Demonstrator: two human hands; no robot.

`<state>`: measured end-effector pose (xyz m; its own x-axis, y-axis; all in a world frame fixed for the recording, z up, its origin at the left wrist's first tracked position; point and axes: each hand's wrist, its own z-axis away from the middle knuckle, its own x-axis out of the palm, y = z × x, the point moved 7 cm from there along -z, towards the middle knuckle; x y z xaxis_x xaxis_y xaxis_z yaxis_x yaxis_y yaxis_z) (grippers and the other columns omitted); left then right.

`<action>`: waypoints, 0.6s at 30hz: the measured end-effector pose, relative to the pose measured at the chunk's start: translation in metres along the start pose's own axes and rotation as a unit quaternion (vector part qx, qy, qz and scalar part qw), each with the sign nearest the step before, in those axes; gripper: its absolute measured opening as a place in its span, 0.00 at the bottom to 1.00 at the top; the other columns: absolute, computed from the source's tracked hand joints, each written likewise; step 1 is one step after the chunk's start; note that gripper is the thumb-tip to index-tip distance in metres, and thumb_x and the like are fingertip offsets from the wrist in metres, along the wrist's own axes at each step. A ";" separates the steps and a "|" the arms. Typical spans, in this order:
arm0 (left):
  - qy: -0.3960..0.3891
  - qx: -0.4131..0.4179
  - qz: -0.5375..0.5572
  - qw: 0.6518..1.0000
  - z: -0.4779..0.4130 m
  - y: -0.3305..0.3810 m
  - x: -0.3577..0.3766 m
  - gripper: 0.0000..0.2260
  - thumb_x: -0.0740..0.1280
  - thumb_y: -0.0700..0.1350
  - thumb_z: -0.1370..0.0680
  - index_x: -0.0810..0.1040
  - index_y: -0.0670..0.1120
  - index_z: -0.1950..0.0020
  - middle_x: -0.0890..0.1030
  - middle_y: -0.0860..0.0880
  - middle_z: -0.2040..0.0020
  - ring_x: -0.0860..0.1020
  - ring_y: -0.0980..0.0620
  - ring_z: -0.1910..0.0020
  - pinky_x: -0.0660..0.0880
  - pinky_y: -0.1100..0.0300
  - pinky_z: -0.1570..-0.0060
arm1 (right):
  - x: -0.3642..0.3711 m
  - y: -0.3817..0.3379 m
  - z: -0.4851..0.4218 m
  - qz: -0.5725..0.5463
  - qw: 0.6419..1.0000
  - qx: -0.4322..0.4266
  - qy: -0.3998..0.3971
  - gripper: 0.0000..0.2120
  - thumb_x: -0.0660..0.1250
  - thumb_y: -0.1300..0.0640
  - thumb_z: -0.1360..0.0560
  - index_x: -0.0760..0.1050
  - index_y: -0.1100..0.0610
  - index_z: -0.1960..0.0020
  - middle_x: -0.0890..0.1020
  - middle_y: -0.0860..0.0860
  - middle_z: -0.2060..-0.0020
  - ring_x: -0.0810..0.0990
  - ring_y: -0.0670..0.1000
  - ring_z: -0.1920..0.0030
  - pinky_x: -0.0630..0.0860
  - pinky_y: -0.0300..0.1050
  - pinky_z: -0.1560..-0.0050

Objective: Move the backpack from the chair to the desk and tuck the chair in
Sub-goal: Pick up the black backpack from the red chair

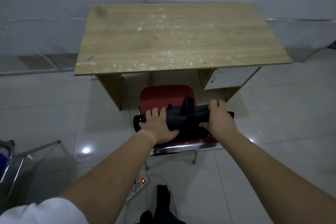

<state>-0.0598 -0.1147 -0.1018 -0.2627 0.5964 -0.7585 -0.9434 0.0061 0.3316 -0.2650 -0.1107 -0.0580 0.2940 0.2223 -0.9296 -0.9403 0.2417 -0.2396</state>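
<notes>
No readable text, labels, brands or nos. anywhere in the frame, incl. on the desk (pixel 181 36) and backpack (pixel 183 120).

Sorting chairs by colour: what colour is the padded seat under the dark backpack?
Red padded seat, clearest in the head view.

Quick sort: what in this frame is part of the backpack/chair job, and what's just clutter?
In the job:
- backpack, on the chair, gripped by left hand and right hand
- red chair
- desk

Lying about:
- power strip on the floor, switch lit
- metal frame, lower left
</notes>
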 end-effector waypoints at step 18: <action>0.242 0.311 -0.069 0.916 0.022 0.053 -0.063 0.16 0.67 0.42 0.29 0.73 0.49 0.42 0.83 0.50 0.61 0.81 0.47 0.61 0.67 0.57 0.65 | 0.040 -0.040 0.001 -0.646 0.658 0.386 -0.005 0.63 0.78 0.54 0.33 0.28 0.43 0.23 0.67 0.61 0.26 0.76 0.65 0.37 0.77 0.66 0.40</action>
<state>-0.0892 -0.1347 -0.0240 -0.3513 0.1306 -0.9271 -0.7158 0.6009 0.3559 -0.2153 -0.1106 -0.0850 0.7668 -0.6360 -0.0861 0.4634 0.6415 -0.6113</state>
